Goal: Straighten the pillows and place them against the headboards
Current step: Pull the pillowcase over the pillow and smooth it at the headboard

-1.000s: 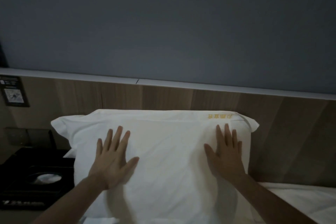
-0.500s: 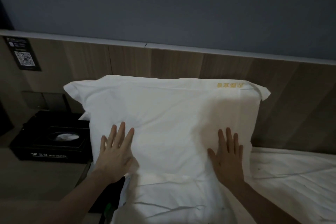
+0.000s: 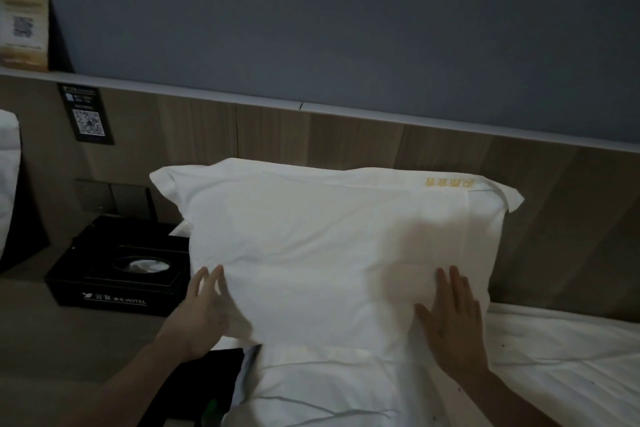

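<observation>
The left hand (image 3: 202,314) is lying open against the lower left side of the white pillow (image 3: 332,246). Its fingers are stretched out and a bit blurry, so it is hard to say if they are pinching any cloth; they look flat. The right hand (image 3: 450,326) is pressing flat on the lower right part of the pillow, fingers together and pointing up, holding nothing.

The pillow is standing up at the head end of the bed (image 3: 554,357), leaning back on the wooden headboard (image 3: 346,139). Yellow stitched letters (image 3: 449,183) are sitting near its top right corner. Its bottom edge is resting on the white sheet.

Just beside the pillow's left edge, a black tissue box (image 3: 117,274) is sitting on the bedside table (image 3: 52,340), close to the table's back edge. A dark sign with a square code (image 3: 86,114) is stuck on the headboard above it. Another small card (image 3: 22,29) is standing on the ledge at the top left corner. A bit of another white pillow (image 3: 7,177) is peeking in at the far left edge.
</observation>
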Motion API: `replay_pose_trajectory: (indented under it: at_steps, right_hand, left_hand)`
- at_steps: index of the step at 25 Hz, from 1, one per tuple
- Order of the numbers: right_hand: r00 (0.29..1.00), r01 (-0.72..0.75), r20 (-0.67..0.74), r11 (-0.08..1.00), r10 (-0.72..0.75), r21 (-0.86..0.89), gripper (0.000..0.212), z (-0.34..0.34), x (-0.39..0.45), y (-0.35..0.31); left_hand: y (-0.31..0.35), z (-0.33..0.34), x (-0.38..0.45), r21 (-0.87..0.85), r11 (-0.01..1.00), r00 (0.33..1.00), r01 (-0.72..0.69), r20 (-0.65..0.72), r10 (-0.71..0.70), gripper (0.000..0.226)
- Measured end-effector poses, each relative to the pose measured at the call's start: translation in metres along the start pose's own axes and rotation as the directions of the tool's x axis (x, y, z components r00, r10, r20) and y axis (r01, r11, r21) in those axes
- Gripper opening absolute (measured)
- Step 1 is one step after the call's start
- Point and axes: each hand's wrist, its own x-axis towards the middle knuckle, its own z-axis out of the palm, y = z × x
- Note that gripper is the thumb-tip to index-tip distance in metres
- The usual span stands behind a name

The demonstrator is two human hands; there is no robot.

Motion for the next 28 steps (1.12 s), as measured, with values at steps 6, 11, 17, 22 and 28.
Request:
replay_pose_trajectory:
  at_steps: [6, 11, 17, 22, 28]
  right_hand:
    - [0.848, -0.514, 0.159, 0.712, 0.505, 0.478, 0.113, -0.008, 0.009, 0.011]
    - [0.793, -0.582, 0.202, 0.616, 0.575, 0.531, 0.103, 0.002, -0.002, -0.009]
    - [0.770, -0.637, 0.365, 0.668, 0.523, 0.385, 0.094, -0.001, 0.006, 0.011]
    - [0.724, -0.688, 0.401, 0.624, 0.561, 0.371, 0.100, 0.001, 0.011, 0.008]
    - [0.816, -0.572, 0.255, 0.663, 0.518, 0.483, 0.123, 0.007, -0.021, -0.001]
  left_hand:
    - [-0.030, -0.001, 0.051, -0.538, 0.803, 0.945, 0.257, -0.036, -0.326, 0.094]
    - [-0.001, 0.006, 0.067, -0.549, 0.803, 0.951, 0.232, -0.043, -0.305, 0.102]
    - [0.023, -0.005, 0.047, -0.458, 0.846, 0.948, 0.271, -0.026, -0.318, 0.088]
    - [0.027, 0.012, -0.015, -0.273, 0.933, 0.968, 0.233, -0.024, -0.249, 0.073]
    - [0.039, 0.067, -0.063, 0.013, 1.000, 0.883, 0.004, 0.470, -0.010, 0.050]
